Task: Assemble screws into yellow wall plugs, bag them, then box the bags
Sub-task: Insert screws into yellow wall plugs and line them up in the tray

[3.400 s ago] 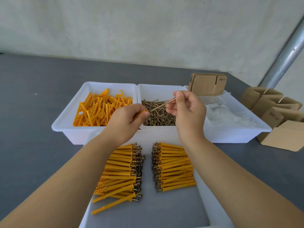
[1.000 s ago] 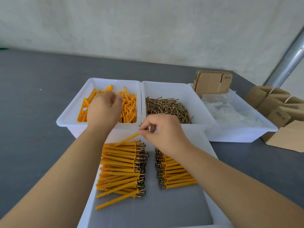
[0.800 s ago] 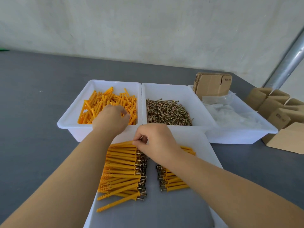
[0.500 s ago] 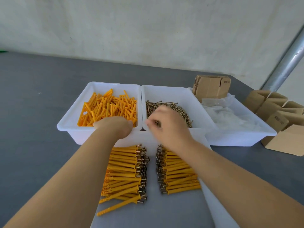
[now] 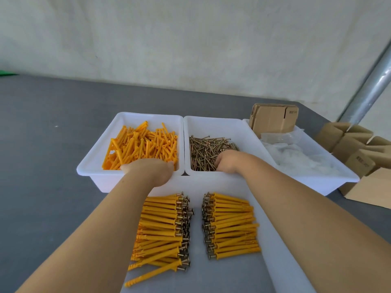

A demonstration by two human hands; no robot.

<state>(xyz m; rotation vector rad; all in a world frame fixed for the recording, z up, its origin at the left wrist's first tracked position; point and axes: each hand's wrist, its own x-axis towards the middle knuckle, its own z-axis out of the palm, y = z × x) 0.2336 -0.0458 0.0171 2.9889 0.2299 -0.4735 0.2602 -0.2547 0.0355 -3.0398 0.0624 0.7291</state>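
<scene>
My left hand lies over the near rim of the white bin of loose yellow wall plugs. Its fingers curl down out of sight, so a hold cannot be made out. My right hand is down in the middle bin, fingertips buried among the brass screws. On the white tray nearest me lie two piles of plugs with screws in them: a left pile and a right pile, screw heads facing the gap between them.
A third white bin at the right holds clear plastic bags and a stack of flat cardboard. Folded cardboard boxes stand beyond it at the table's right edge. A metal pole rises at the back right.
My right hand laid an assembled plug on the tray, then moved up into the screw bin. My left hand reached into the plug bin and drew back to its near rim.
</scene>
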